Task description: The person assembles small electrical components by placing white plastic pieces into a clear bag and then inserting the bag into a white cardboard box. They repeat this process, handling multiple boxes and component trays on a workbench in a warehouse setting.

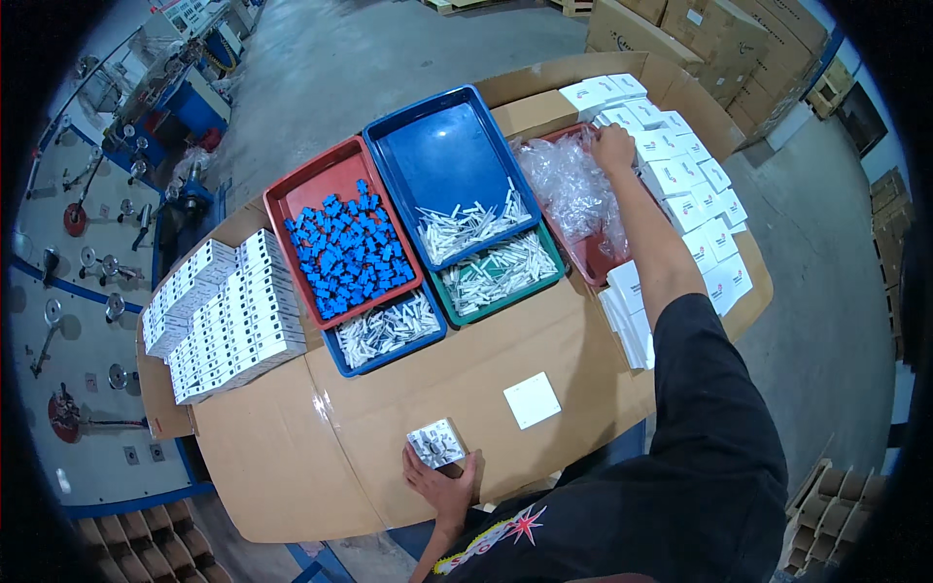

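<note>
My left hand (447,491) is closed around the near side of a small square white box (428,429) at the front of the cardboard-covered table. Silvery pieces show in the box's top. A flat white square card (533,400) lies on the cardboard to its right. My right arm stretches far across the table. At its end my right hand (612,148) has its fingers bent down together at the far right corner of a red tray (595,264) of clear plastic bags (573,185), beside stacked white boxes (671,175). What those fingers hold is hidden.
A red tray (282,199) holds blue plastic parts (350,248). White parts lie in a large blue tray (437,136), a green tray (470,316) and a small blue tray (362,367). Stacked white boxes (233,316) stand at left. Brown cartons (705,44) are beyond the table.
</note>
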`<action>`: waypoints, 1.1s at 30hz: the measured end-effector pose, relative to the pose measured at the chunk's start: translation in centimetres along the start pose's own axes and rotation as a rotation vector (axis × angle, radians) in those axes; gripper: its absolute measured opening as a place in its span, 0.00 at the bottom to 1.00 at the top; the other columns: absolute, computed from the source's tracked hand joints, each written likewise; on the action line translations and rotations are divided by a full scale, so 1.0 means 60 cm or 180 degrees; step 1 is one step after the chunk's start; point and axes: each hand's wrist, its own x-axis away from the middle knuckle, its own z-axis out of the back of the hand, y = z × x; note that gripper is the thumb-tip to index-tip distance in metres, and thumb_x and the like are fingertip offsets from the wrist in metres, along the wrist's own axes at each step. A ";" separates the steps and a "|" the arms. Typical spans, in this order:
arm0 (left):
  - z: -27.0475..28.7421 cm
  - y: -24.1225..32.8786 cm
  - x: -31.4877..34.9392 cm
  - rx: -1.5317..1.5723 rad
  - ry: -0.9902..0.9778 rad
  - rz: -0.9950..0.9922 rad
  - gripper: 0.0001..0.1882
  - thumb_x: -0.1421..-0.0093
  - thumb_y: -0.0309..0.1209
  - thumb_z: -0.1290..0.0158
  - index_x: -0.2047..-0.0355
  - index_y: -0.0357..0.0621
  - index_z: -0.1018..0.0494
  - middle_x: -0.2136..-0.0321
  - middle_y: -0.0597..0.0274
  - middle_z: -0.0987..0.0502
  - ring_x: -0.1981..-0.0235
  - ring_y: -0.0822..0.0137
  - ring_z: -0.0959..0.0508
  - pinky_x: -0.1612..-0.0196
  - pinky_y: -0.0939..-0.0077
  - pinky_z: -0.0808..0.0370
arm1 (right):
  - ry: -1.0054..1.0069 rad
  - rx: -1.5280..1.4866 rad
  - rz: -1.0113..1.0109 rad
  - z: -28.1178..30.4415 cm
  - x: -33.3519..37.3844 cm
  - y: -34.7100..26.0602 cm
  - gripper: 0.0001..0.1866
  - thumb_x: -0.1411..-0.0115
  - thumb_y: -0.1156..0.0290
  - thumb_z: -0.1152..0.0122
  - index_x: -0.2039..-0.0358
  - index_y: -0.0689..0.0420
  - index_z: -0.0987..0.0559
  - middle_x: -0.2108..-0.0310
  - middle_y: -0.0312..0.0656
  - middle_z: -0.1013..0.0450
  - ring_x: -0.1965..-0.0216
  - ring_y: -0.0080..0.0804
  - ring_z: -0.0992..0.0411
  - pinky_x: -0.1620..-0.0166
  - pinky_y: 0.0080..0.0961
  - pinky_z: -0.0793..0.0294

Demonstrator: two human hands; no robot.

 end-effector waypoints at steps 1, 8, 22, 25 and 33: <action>0.002 -0.003 0.003 0.0028 0.0037 -0.0043 0.65 0.57 0.50 0.27 0.28 0.34 0.52 0.33 0.36 0.43 0.32 0.39 0.43 0.32 0.41 0.49 | -0.0056 -0.0208 -0.0070 0.017 0.003 -0.007 0.13 0.41 0.60 0.36 0.63 0.55 0.13 0.61 0.48 0.20 0.56 0.44 0.21 0.52 0.45 0.25; -0.009 -0.027 0.005 0.0621 0.0305 -0.0264 0.54 0.47 0.41 0.33 0.29 0.33 0.51 0.33 0.37 0.46 0.31 0.39 0.44 0.30 0.42 0.50 | -0.0611 -0.3173 0.0032 0.124 0.061 0.046 0.11 0.38 0.65 0.32 0.63 0.60 0.14 0.66 0.40 0.17 0.67 0.31 0.22 0.62 0.28 0.25; 0.115 0.272 -0.097 0.4181 -0.1273 0.0214 0.13 0.28 0.31 0.47 0.49 0.35 0.27 0.59 0.57 0.19 0.66 0.73 0.22 0.60 0.77 0.24 | -0.2827 -0.5075 0.0264 0.501 0.620 -0.137 0.05 0.33 0.74 0.36 0.62 0.62 0.18 0.64 0.34 0.21 0.64 0.17 0.27 0.59 0.18 0.27; 0.110 0.254 -0.079 0.4232 -0.1201 0.0555 0.11 0.29 0.33 0.45 0.54 0.37 0.26 0.62 0.59 0.20 0.67 0.75 0.22 0.63 0.78 0.26 | -0.2696 -0.5134 0.0398 0.508 0.657 -0.148 0.05 0.33 0.75 0.38 0.60 0.63 0.19 0.64 0.35 0.21 0.62 0.18 0.26 0.58 0.19 0.26; 0.150 0.205 -0.071 0.4566 -0.0302 0.0991 0.11 0.30 0.37 0.43 0.57 0.44 0.28 0.60 0.63 0.22 0.64 0.74 0.22 0.63 0.78 0.25 | -0.2554 -0.5131 0.0599 0.526 0.654 -0.138 0.04 0.33 0.76 0.38 0.61 0.64 0.20 0.64 0.35 0.22 0.62 0.18 0.26 0.58 0.18 0.26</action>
